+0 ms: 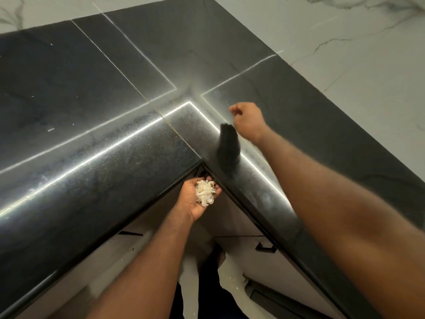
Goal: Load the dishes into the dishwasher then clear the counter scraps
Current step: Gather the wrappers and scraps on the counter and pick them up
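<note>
My left hand (195, 203) is cupped palm up just below the inner corner of the black counter edge (174, 183). A small heap of pale food scraps (204, 192) lies in its palm, and the fingertips are partly hidden under the edge. My right hand (247, 122) hovers over the glossy black counter (115, 162) near the back corner, blurred, with its fingers curled. I see nothing in it. Its dark reflection shows on the counter beneath it.
Dark backsplash tiles (69, 72) rise behind the L-shaped counter, with pale marble wall (345, 42) to the right. Below the counter are light cabinet fronts with a black drawer handle (265, 247). My own legs and the pale floor (232, 279) show at the bottom.
</note>
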